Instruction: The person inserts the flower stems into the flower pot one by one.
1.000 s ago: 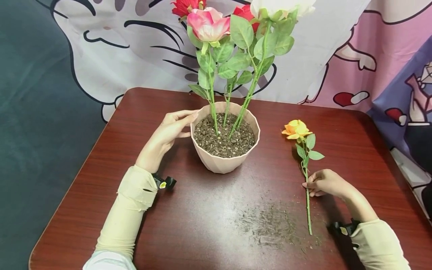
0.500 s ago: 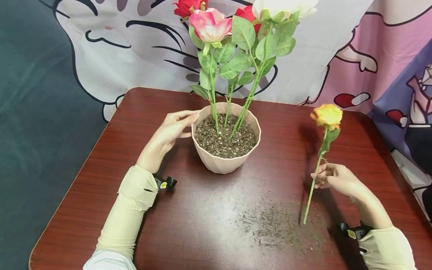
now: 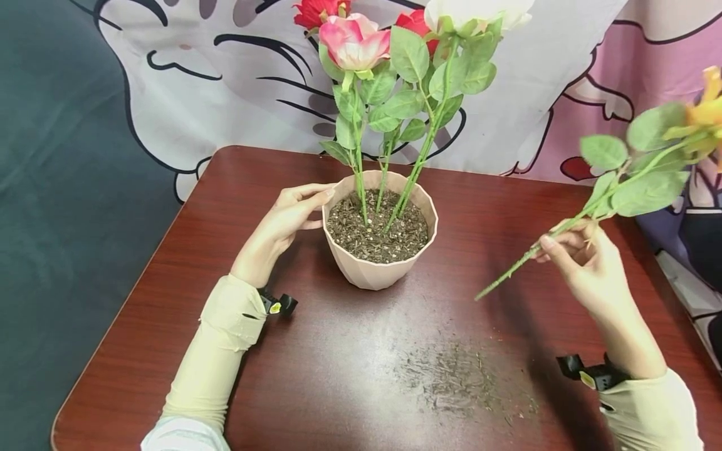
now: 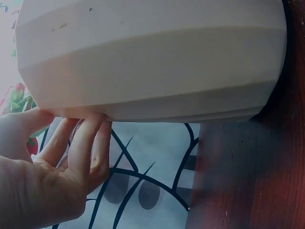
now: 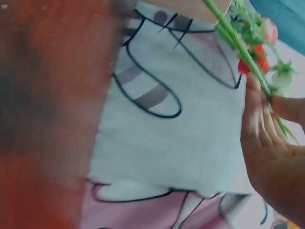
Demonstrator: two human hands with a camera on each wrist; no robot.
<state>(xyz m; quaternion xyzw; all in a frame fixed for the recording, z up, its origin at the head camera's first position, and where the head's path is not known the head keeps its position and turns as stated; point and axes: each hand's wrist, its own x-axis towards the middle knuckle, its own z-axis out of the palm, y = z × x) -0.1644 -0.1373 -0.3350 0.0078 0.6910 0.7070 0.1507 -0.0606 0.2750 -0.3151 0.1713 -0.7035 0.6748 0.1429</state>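
My left hand point(image 3: 284, 213) rests its fingertips against the outer wall of a pale pink faceted flowerpot point(image 3: 375, 272), close below the rim. In the left wrist view the thumb and fingers point(image 4: 90, 143) touch the pot's side, fairly straight. Dark soil point(image 3: 389, 241) fills the pot, and several upright artificial roses stand in it, among them a pink-and-white rose point(image 3: 355, 42) and a white rose point(image 3: 470, 14). My right hand point(image 3: 595, 269) pinches the leafy green stem of a yellow-orange rose point(image 3: 705, 119) above the table. The stem's bare lower end slants down left towards the pot.
A reddish-brown wooden table point(image 3: 316, 388) carries the pot. Dark crumbs and green bits point(image 3: 462, 376) lie scattered on its front right part. Behind it hangs a cartoon-printed cloth point(image 3: 237, 106). Each wrist wears a black camera band point(image 3: 595, 376).
My right hand has raised the yellow rose from the tabletop and tilted it, swinging its bloom up and right and its stem end left. The left hand stays at the pot.
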